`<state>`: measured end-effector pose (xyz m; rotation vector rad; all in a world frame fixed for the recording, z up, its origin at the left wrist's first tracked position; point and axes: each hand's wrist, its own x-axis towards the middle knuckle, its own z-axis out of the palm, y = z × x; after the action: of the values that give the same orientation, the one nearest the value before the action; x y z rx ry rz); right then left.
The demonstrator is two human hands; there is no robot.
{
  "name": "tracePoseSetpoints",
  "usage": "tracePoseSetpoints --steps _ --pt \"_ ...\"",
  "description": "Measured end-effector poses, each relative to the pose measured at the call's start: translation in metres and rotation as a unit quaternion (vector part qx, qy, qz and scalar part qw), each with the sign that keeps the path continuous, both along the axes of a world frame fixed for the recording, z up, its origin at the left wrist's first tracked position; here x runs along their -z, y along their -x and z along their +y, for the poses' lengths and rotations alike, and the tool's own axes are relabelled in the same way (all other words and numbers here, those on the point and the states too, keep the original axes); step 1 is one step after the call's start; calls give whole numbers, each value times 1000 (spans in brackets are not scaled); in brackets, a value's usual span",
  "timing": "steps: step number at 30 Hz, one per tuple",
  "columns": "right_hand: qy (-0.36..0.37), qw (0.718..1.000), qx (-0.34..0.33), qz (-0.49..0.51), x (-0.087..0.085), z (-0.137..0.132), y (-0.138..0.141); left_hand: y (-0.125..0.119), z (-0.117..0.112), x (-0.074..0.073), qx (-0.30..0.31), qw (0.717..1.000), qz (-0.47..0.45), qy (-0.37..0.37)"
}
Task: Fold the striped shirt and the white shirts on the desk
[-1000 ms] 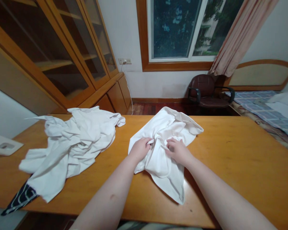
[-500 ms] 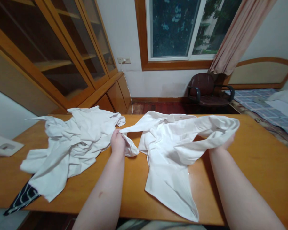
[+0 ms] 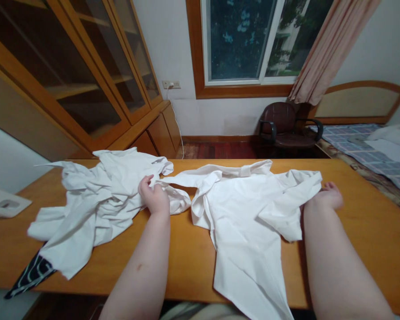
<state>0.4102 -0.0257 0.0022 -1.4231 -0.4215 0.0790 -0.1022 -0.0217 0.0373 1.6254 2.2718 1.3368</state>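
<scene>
A white shirt (image 3: 243,209) lies spread on the wooden table (image 3: 193,266), its lower end hanging over the near edge. My left hand (image 3: 154,195) is beside the shirt's left sleeve, fingers apart and partly curled, with no cloth visibly gripped. At the other side, my right hand (image 3: 326,196) is open just past the end of the right sleeve, the wrist near the cloth. To the left of my left hand sits a crumpled heap of white clothes (image 3: 103,191), and a dark patterned cloth (image 3: 31,275) sticks out from under it.
A white object with a slot (image 3: 6,203) stands at the table's left edge. Beyond the table are a glass-door cabinet (image 3: 86,89), a brown armchair (image 3: 283,124), and a bed with a checked sheet (image 3: 353,138) on the right.
Both hands have let go of the sleeves. The shirt has dropped flatter onto the table, its lower end now nearer me. My left hand moved slightly left, my right hand slightly right.
</scene>
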Motion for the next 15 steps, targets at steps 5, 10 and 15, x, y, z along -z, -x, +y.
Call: tracePoseSetpoints --steps 5,10,15 --pt "-144 970 144 -132 -19 -14 26 -42 -28 -17 218 968 120 -18" --pt "72 904 -338 -253 -21 -15 95 -73 -30 1 439 864 189 160" --pt "345 728 -492 -331 -1 -10 135 -71 -20 14 442 851 177 221"
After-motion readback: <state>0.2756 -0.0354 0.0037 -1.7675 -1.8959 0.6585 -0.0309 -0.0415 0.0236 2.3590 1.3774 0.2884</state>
